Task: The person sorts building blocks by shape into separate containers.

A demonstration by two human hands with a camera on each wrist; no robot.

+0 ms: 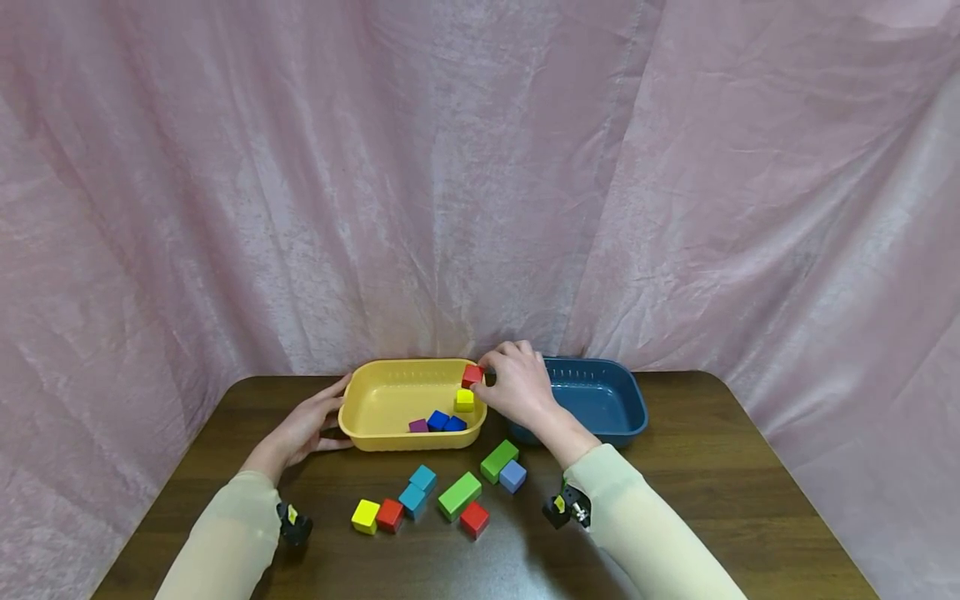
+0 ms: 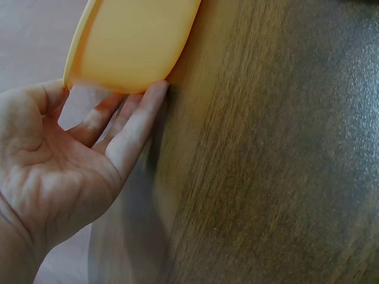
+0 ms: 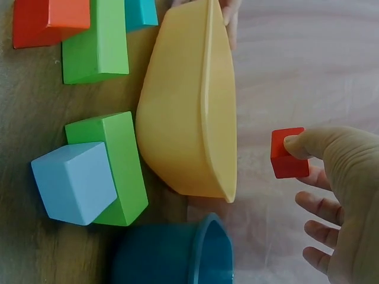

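Fingers of the right hand [image 1: 520, 386] are pinching a smooth red cube [image 1: 472, 376] above the right end of a rounded yellow tub [image 1: 397, 404], the forearm slanting in while the other fingers are spreading apart. Fingers extended and apart, the left hand [image 1: 309, 427] is bracing the tub's outer left end. Sharp-edged blocks [image 1: 460, 497] are lying inside and on the wood-grained surface [image 1: 712, 467], near a glossy blue tub [image 1: 600, 404].
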